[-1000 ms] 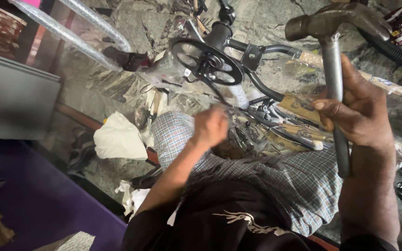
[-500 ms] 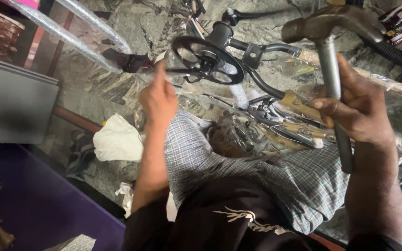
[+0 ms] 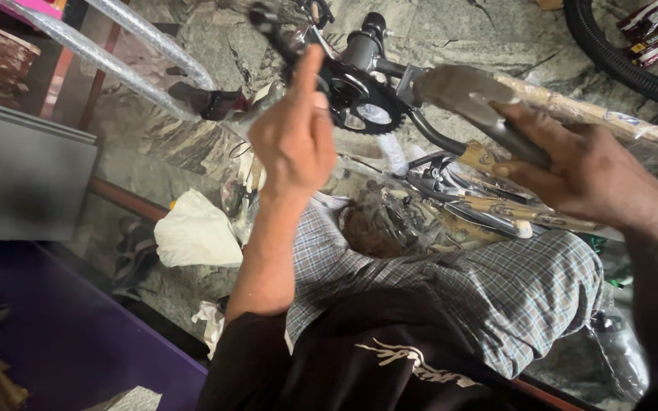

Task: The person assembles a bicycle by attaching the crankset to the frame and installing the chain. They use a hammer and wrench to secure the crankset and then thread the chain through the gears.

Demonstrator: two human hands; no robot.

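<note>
Gripping the hammer (image 3: 474,103) by its handle in my right hand (image 3: 584,171), left hand (image 3: 295,137) half-curled on nothing, raised beside the black chainring (image 3: 363,99).

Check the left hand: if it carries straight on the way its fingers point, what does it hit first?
Most likely the black crank arm above the chainring. The left hand points up-frame and its fingertips already sit at the crank arm; depth is unclear, so contact cannot be confirmed. The right hand grips the hammer.
</note>
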